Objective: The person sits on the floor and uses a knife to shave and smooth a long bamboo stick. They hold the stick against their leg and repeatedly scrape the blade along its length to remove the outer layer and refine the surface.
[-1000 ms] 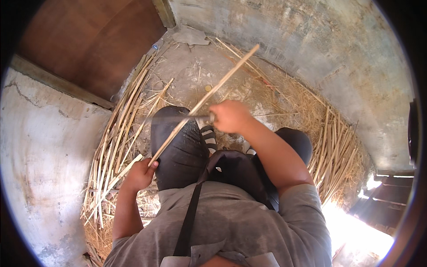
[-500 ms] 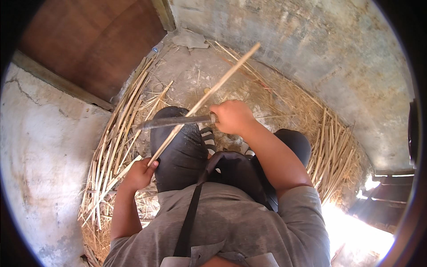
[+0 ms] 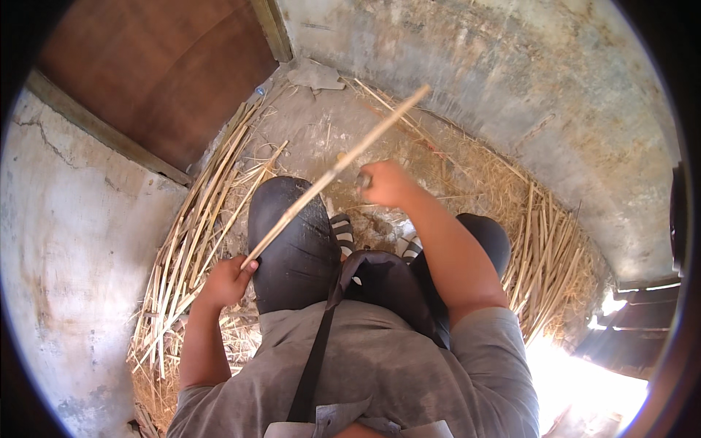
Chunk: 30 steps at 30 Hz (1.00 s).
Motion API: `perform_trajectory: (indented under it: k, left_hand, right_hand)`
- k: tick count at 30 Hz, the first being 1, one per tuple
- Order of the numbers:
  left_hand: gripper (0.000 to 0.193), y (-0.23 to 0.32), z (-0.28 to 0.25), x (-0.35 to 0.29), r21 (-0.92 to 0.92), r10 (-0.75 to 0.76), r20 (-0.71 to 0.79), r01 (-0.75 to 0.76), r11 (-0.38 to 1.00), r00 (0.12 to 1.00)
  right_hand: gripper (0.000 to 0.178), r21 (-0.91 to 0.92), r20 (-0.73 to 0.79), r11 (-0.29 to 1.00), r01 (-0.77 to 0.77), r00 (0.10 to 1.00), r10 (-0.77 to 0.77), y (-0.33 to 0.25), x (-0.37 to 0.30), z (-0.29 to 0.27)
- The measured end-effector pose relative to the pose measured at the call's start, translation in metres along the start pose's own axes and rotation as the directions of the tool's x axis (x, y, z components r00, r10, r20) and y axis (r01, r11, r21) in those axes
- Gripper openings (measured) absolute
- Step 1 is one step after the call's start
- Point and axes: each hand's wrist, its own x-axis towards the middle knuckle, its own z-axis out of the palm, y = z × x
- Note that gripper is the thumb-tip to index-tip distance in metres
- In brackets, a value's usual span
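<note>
My left hand point(image 3: 228, 282) is closed around the lower end of a long, pale bamboo strip point(image 3: 350, 155). The strip rises slantwise to the upper right, crossing over my left knee point(image 3: 281, 212). My right hand point(image 3: 394, 184) is a fist around the handle of a long knife point(image 3: 364, 180), just right of the strip's middle. Only a dark, rounded bit of the knife shows at the fist; its blade is out of sight. A small gap separates the fist from the strip.
Many split bamboo strips point(image 3: 208, 208) lie along the left wall, and another pile point(image 3: 544, 252) is at the right. Shavings point(image 3: 482, 164) litter the dirt floor. Concrete walls point(image 3: 496, 58) and a brown panel point(image 3: 161, 73) close in around me. A dark strap point(image 3: 314, 365) crosses my shirt.
The knife blade, earlier lying across the bamboo strip and pointing left, no longer shows. My right hand has turned and shifted slightly right. My left hand keeps its hold on the strip.
</note>
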Motion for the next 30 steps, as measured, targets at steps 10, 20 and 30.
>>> perform_trajectory:
  k: [10, 20, 30]
  left_hand:
    - [0.052, 0.000, 0.001, -0.012, -0.016, -0.009, -0.029, 0.009, 1.000, 1.000]
    - [0.054, -0.002, -0.019, -0.001, 0.001, -0.100, 0.096, 0.101, 0.995, 0.990]
    - [0.037, -0.017, -0.017, 0.006, -0.321, -0.286, 0.348, 0.400, 0.858, 0.893]
  right_hand:
    - [0.035, -0.074, -0.022, 0.992, 0.098, 0.995, -0.100, -0.022, -0.008, -0.012]
    - [0.031, -0.091, -0.061, 0.996, -0.002, 0.998, -0.003, 0.032, 0.015, -0.004]
    - [0.029, 0.054, -0.144, 0.981, -0.188, 0.970, 0.194, 0.071, 0.025, -0.012]
